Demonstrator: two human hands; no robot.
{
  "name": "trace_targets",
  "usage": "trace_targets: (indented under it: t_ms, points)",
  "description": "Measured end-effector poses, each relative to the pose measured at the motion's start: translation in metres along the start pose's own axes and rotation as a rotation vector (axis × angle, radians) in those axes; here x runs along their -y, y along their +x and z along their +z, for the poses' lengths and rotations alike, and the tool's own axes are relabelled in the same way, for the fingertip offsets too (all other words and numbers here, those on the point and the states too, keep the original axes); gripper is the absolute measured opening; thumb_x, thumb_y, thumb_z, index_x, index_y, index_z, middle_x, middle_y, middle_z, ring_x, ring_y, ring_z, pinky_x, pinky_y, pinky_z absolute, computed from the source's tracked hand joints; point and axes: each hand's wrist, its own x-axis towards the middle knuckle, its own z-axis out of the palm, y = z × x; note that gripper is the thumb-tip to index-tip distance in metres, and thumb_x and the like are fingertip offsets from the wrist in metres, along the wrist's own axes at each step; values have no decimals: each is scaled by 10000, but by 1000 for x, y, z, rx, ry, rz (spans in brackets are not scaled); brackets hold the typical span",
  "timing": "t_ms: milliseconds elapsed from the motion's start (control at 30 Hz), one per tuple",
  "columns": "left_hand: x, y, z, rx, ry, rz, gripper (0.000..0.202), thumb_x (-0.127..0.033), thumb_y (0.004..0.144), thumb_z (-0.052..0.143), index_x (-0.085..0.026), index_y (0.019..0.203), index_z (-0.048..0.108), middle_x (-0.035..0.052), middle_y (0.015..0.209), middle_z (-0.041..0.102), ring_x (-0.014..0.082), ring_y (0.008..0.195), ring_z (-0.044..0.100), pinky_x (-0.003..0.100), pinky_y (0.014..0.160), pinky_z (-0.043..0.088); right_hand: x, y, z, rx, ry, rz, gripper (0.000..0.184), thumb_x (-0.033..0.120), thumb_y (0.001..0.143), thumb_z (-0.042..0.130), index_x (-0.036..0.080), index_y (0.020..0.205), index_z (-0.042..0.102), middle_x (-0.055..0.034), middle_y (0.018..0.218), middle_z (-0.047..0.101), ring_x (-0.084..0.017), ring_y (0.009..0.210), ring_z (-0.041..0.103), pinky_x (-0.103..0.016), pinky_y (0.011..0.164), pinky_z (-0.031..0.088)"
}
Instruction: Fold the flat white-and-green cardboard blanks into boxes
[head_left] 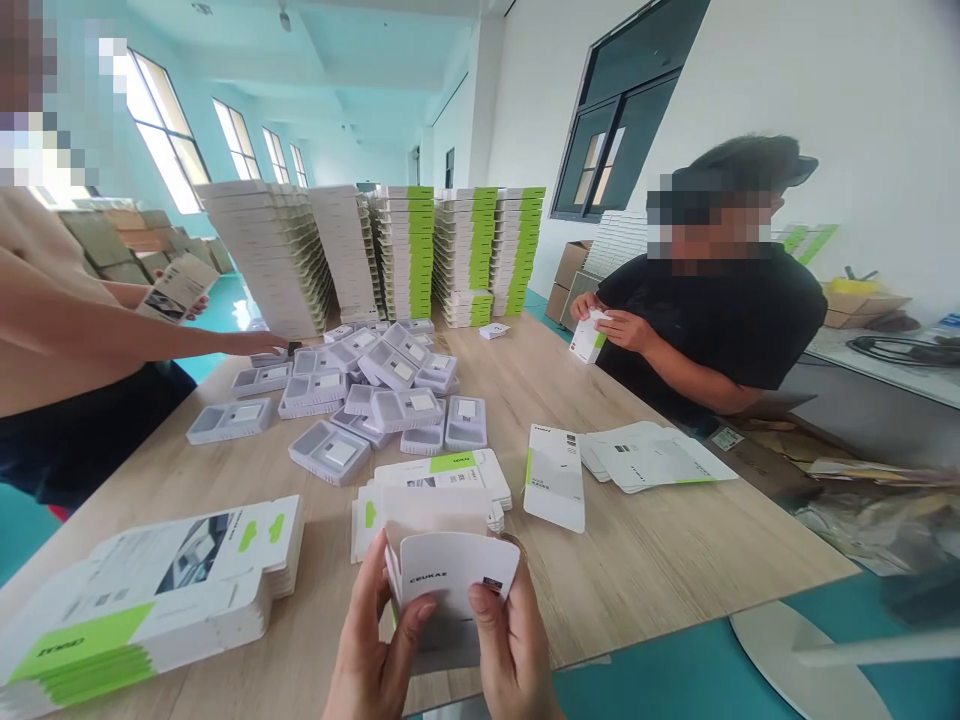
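Observation:
Near the front edge of the table I hold a white cardboard box (442, 575) with dark lettering, its top flaps standing open. My left hand (386, 630) grips its left side, thumb on the front panel. On the opposite side my right hand (510, 630) is closed on the box, thumb pressed beside a small dark label. Just behind it lies a pile of flat white and green cartons (457, 470). Farther back, several pale plastic trays (330, 453) with small white pieces in them are heaped.
A stack of flattened cartons (150, 580) lies at the left. More flat cartons (652, 455) lie at the right. Tall stacks of boxes (405, 255) line the table's far end. A co-worker at right (712, 290) holds a small box; another person (75, 310) reaches toward the trays.

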Motion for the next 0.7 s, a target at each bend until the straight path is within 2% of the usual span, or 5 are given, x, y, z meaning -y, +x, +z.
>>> trace_targets:
  t_ms: [200,300,400,567,700]
  points:
    - [-13,-9,-14,64,48,0,436,-559,1016,615,-368,1405,665,100,1399,770,269,1210,778,322,1018,622,17,-6,-13,10,-31,35,529,588,1010,638,321,1465,617,-118,1468,687,-259,1233,720,-286,880,645]
    - [-18,-9,-24,42,171,113,391,-556,986,662,-362,1323,705,102,1372,779,291,1207,779,349,989,651,22,-1,-27,76,-169,-128,427,589,1002,652,329,1334,726,-100,1415,725,-281,1291,699,-316,951,635]
    - [-25,-2,-27,30,233,269,263,-498,1009,656,-381,1238,716,68,1274,816,246,1135,809,268,845,687,26,16,-41,161,-258,-365,390,490,956,768,355,1321,741,-68,1264,802,-286,1173,765,-378,1015,621]
    - [-38,12,-20,36,134,482,177,-331,1038,651,-406,1198,661,45,1131,859,244,989,846,322,748,707,25,34,-47,332,-159,-571,603,207,918,828,396,1443,598,-84,1349,777,-319,1100,808,-455,881,697]
    - [-39,5,-18,-105,94,318,233,-437,895,830,-363,1073,699,30,982,880,271,807,856,338,669,710,10,21,-36,66,-122,-615,481,337,872,886,348,1296,658,-96,1228,826,-324,1002,839,-456,831,716]
